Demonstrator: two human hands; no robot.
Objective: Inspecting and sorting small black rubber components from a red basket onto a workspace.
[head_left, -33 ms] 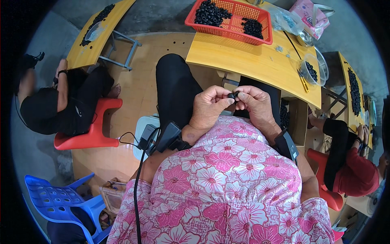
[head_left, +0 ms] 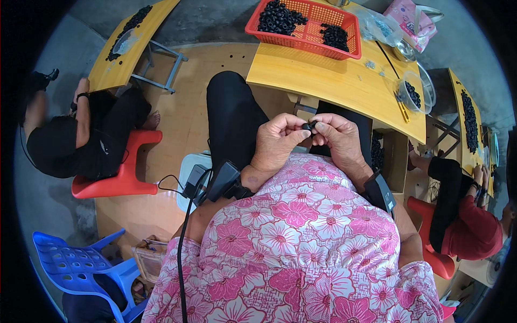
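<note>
Above my lap, a small round black part point(head_left: 309, 127) is pinched between the fingertips of both hands. My left hand point(head_left: 277, 139) grips it from the left with thumb and forefinger. From the other side my right hand point(head_left: 340, 139) closes on it, thumb and fingers together. The fingers cover much of the part, so its exact kind does not show. Beyond my hands, on the yellow table point(head_left: 334, 81), sits a red plastic basket point(head_left: 305, 41) with two heaps of similar black parts.
At the table's right stand a clear tub point(head_left: 425, 92) of black parts and a yellow-handled tool point(head_left: 402, 107). An open cardboard box point(head_left: 396, 161) is below. Co-workers sit left point(head_left: 59, 140) and right point(head_left: 468, 231) at other tables. A blue chair point(head_left: 70, 258) stands lower left.
</note>
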